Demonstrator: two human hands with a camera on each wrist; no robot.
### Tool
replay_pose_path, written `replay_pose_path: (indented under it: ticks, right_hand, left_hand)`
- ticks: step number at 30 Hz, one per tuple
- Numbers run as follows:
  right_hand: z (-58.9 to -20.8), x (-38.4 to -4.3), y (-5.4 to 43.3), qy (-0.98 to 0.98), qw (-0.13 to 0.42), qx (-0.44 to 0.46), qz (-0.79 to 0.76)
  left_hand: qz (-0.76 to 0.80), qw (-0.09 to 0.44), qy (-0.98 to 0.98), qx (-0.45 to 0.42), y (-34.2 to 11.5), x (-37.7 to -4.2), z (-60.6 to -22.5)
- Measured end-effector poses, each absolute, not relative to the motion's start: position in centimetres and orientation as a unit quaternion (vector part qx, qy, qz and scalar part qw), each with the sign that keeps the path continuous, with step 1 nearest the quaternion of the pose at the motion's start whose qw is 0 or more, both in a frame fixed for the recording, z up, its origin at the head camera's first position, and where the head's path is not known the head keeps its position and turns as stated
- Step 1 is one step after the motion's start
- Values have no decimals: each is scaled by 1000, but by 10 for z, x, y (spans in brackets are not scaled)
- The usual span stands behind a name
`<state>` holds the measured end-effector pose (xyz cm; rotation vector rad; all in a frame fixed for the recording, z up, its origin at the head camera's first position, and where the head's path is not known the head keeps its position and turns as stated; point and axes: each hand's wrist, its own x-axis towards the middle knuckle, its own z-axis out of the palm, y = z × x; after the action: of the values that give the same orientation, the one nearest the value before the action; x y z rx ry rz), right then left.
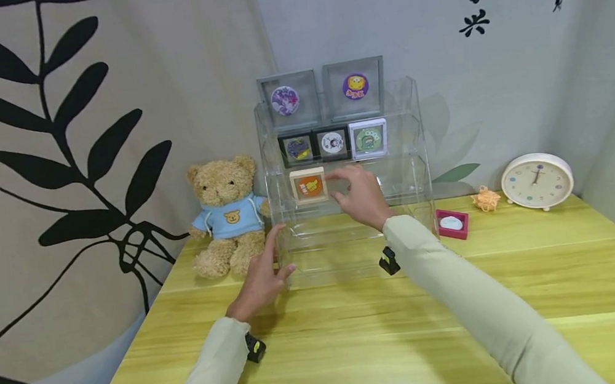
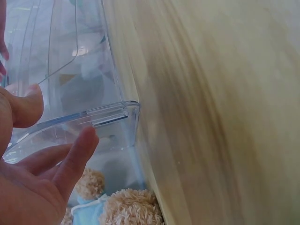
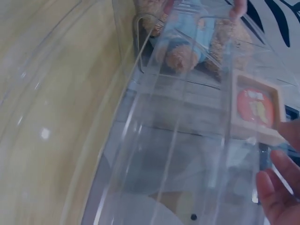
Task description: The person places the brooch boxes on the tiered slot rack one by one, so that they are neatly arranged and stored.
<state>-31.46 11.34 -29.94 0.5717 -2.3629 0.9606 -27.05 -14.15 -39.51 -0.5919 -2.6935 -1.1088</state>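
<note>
A clear tiered display stand [image 1: 345, 238] stands on the table, holding several small framed badges. On one of its lower tiers sits a light wooden frame [image 1: 309, 185] with an orange round badge [image 3: 255, 107]. My right hand [image 1: 361, 194] is at the frame's right side, the index fingertip touching its edge and the thumb below, apart from it. Beside the stand's left wall, my left hand [image 1: 263, 281] rests with extended fingers [image 2: 77, 157] outside the wall and the thumb on the other side.
A teddy bear [image 1: 227, 215] in a blue top sits left of the stand. To the right lie a magenta frame [image 1: 453, 224], an orange knotted ornament [image 1: 486, 199] and a round white clock [image 1: 537, 181]. Two grey frames and several smaller ones fill the upper tiers.
</note>
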Motion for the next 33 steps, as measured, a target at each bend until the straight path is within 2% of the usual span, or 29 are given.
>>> replay_pose_path:
  ticks: [6, 20, 29, 33]
  right_hand:
    - [-298, -301, 135, -873, 235, 230, 361]
    - [-313, -252, 246, -895, 86, 241, 365]
    - [-344, -252, 310, -734, 116, 147, 653]
    - [-354, -267, 322, -789, 113, 68, 600]
  left_hand:
    - [-376, 85, -903, -190, -143, -270, -393]
    - [-379, 87, -901, -192, -141, -269, -398]
    - [-381, 83, -901, -192, -140, -270, -397]
    - [-381, 82, -901, -191, -141, -270, -396]
